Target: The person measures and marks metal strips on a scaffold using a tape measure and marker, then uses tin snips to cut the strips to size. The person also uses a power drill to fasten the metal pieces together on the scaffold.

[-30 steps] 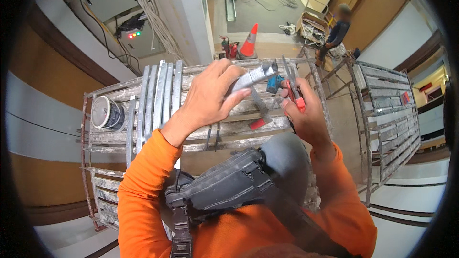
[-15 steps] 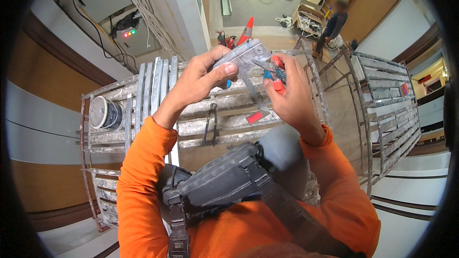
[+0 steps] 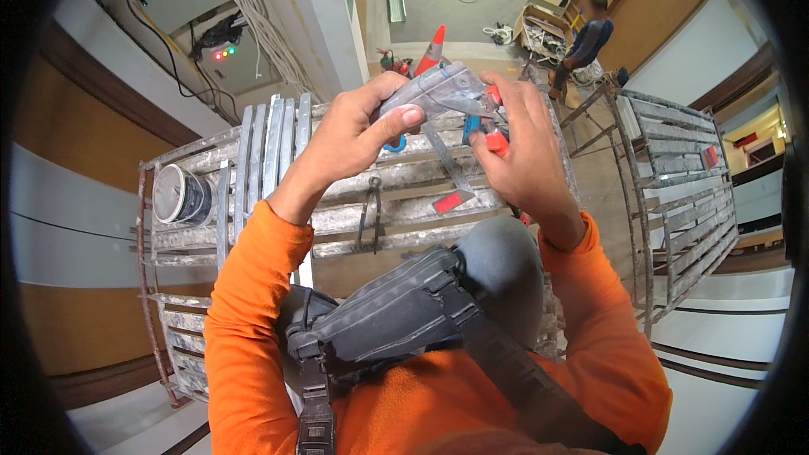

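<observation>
My left hand (image 3: 358, 131) is closed around a short grey metal channel piece (image 3: 438, 88), thumb along its near side. My right hand (image 3: 531, 152) grips red-handled tin snips (image 3: 497, 144), whose blades lie against the channel's right end. Whether the blades have bitten into the metal cannot be made out. Below the hands, a metal square (image 3: 449, 164) with a red-marked stock rests on the planks. A pair of dark pincers (image 3: 371, 212) lies to its left. Parts of blue things show under both hands, mostly hidden.
Slatted scaffold planks (image 3: 337, 223) run beneath me, with long metal channels (image 3: 271, 139) and a stained bucket (image 3: 183, 195) at left. A second scaffold (image 3: 687, 194) stands at right. Beyond are an orange cone (image 3: 431, 50), a box of scraps (image 3: 543, 34) and another person (image 3: 590, 38).
The snips have turned in my right hand and their blades now sit closer along the channel's end. My left hand keeps its hold on the channel. The far person has straightened a little.
</observation>
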`<act>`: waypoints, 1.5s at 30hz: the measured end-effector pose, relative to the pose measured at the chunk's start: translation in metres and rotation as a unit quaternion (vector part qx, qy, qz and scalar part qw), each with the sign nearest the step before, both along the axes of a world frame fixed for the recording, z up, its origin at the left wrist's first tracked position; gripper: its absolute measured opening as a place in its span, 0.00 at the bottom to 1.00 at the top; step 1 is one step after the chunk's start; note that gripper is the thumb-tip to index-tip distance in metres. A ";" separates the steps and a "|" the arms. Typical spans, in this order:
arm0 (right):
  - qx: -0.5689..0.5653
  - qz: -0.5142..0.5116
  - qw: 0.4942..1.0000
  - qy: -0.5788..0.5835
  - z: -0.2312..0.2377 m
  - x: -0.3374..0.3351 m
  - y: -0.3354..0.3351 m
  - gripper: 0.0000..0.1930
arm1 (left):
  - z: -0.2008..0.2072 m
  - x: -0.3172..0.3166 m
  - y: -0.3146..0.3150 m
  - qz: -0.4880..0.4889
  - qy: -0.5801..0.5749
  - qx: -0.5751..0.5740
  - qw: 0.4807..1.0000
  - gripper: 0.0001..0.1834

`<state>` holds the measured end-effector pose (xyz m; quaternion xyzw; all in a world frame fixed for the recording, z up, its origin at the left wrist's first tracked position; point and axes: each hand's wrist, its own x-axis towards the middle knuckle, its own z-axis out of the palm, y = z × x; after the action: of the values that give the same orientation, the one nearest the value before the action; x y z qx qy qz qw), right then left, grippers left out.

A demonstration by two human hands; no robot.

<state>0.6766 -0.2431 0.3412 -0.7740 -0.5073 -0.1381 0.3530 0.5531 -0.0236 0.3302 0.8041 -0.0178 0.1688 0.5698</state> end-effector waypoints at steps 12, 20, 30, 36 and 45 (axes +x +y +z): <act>-0.012 -0.038 0.999 -0.005 -0.007 0.012 0.003 0.15 | -0.004 0.000 0.001 0.034 -0.016 0.076 0.996 0.18; -0.039 -0.068 0.997 -0.012 -0.015 0.019 0.001 0.13 | -0.006 0.007 0.003 0.021 -0.013 0.028 0.999 0.19; -0.033 -0.073 0.997 0.011 0.000 0.011 0.010 0.15 | -0.002 0.002 0.005 0.015 0.003 0.029 0.999 0.17; -0.052 -0.084 0.995 0.024 -0.004 0.022 0.018 0.14 | -0.005 0.009 0.014 0.015 -0.002 0.003 1.000 0.20; -0.020 -0.049 0.998 -0.017 -0.027 0.068 0.023 0.22 | -0.004 -0.009 0.053 0.146 0.033 0.186 0.971 0.30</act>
<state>0.7450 -0.2201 0.3137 -0.8023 -0.4771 -0.1587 0.3218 0.5444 0.0296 0.3266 0.8949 0.0869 0.2174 0.3799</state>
